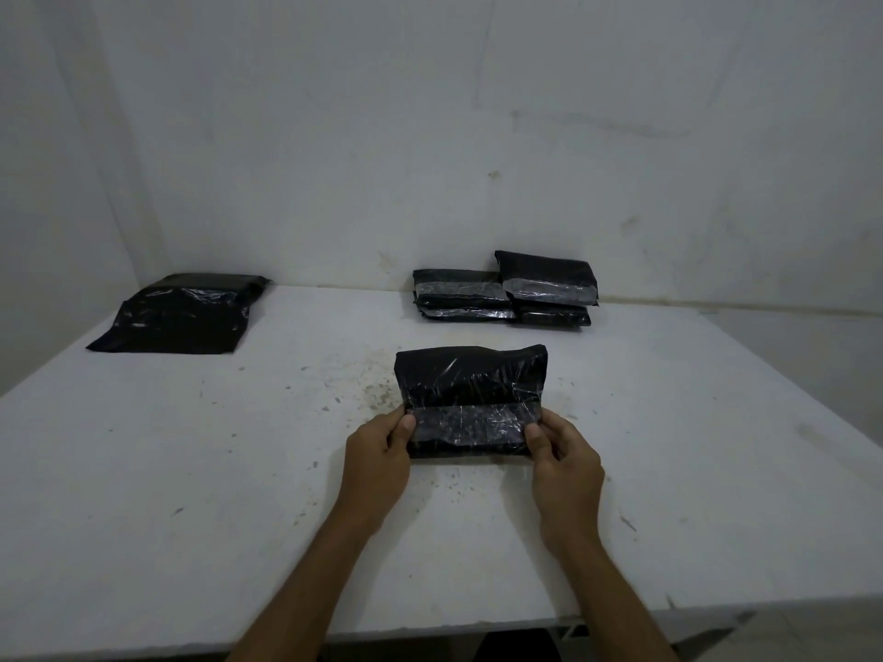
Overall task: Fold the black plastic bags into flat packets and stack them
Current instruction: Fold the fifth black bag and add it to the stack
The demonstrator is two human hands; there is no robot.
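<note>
Left hand [377,451] and right hand [564,456] pinching folded black packet [470,398] ends, fingers hidden beneath, packet stacks [506,293] at 12 o'clock, unfolded bag [177,317] at 10 o'clock on bench [191,470]

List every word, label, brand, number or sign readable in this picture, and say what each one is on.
None can be read.
The packet held by the left hand and the right hand: only a shiny strip, no print visible.
The stacked packets: pale strips, no lettering discernible.
The unfolded bags, table and wall: only stains and marks.
</note>
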